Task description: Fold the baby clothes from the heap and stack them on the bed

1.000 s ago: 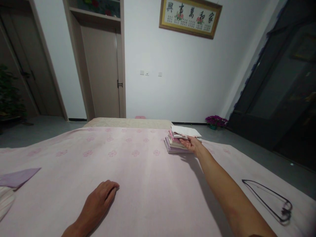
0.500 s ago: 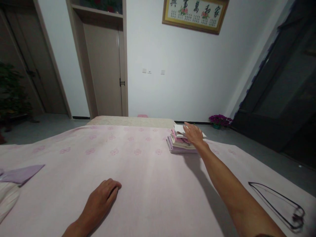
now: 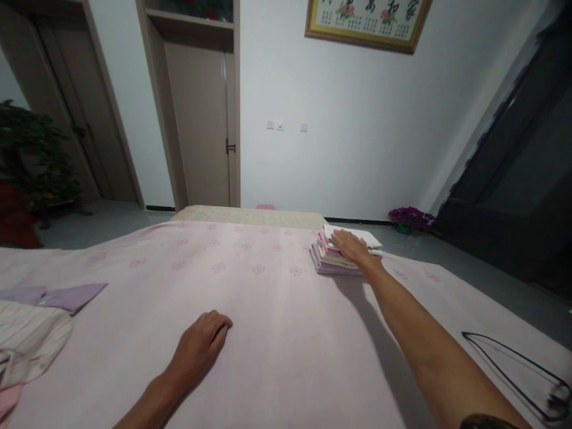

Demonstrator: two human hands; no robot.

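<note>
A stack of folded clothes lies near the far edge of the pink flowered sheet, with white, pink, cream and lilac layers showing. My right hand rests flat on the white folded garment at the top, its fingers stretched out and gripping nothing. Lower down and to the left, my left hand is on the bare sheet. Its fingers are curled in and pressed together, and nothing shows in them.
At the left edge lie a striped garment and a lilac one. Black hangers are at the lower right. Beyond the table stand a purple-flowered pot plant, a brown door and a leafy plant.
My right hand has flattened and settled on the top of the stack, showing more of the white garment. The view has turned slightly left. My left hand stays on the sheet.
</note>
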